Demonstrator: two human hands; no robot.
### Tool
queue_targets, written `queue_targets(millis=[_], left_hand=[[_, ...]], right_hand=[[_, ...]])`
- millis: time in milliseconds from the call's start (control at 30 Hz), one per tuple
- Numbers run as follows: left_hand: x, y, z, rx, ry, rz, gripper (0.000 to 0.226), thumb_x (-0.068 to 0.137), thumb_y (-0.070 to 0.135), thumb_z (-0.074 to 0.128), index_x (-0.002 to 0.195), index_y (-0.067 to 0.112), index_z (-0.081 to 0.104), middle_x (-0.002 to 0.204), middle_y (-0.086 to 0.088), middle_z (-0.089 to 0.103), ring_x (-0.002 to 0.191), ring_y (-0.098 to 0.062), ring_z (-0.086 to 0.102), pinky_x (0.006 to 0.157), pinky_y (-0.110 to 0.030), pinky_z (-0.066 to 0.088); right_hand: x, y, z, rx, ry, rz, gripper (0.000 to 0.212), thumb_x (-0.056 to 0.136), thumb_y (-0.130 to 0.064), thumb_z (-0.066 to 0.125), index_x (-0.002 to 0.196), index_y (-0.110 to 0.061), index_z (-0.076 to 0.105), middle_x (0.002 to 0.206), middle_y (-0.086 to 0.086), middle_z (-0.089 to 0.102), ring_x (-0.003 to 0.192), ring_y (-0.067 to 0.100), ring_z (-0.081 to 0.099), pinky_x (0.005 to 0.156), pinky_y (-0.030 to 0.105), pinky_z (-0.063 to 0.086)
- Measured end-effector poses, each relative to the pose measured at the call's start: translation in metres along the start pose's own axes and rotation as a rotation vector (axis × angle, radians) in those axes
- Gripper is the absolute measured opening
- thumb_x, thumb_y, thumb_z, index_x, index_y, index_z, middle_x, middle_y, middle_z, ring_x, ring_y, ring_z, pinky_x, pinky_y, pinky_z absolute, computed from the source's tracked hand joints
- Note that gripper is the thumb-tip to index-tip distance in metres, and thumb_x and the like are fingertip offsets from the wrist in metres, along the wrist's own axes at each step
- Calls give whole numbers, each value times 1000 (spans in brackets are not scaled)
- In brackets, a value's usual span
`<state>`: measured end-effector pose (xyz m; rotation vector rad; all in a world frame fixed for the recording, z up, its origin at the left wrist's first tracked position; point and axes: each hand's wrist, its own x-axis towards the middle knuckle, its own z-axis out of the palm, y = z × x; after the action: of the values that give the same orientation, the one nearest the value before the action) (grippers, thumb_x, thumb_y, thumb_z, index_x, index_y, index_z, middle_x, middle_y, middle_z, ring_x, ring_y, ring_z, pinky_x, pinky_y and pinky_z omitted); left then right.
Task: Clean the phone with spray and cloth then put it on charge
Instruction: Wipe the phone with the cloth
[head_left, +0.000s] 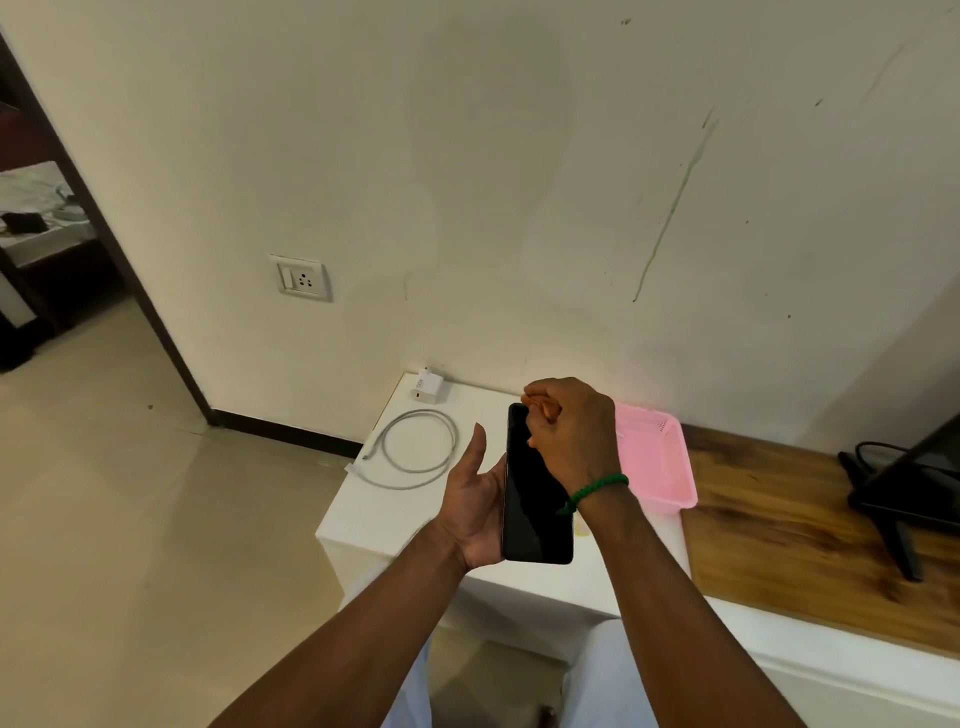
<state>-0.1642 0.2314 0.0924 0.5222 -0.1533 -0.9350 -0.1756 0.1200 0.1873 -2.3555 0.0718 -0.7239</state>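
Cradled along its left edge in the left hand (475, 501), the glossy black phone (536, 486) hangs above the white surface (374, 514), right hand (571, 434) fisted over its top, coiled cable (413, 449) lying left of it.

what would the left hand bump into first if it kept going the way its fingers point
The left hand points up and away, toward the wall. In this view the coiled cable and white charger lie nearest that line, but the hand may pass above them; depth is unclear.
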Motion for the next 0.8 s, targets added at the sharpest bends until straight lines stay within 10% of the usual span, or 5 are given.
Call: queue_targets(millis=[800], left_hand=[[7,0,-8,-27,243,-105,65,94,63,32,109,14,71,109,-15,68,100,-33,63,89,-48,48]], right_hand=[[6,-5,26,-274,-225,-64,23,87,-8,44,76,-3,63,82,14,58,75,28,55,68,34,45]])
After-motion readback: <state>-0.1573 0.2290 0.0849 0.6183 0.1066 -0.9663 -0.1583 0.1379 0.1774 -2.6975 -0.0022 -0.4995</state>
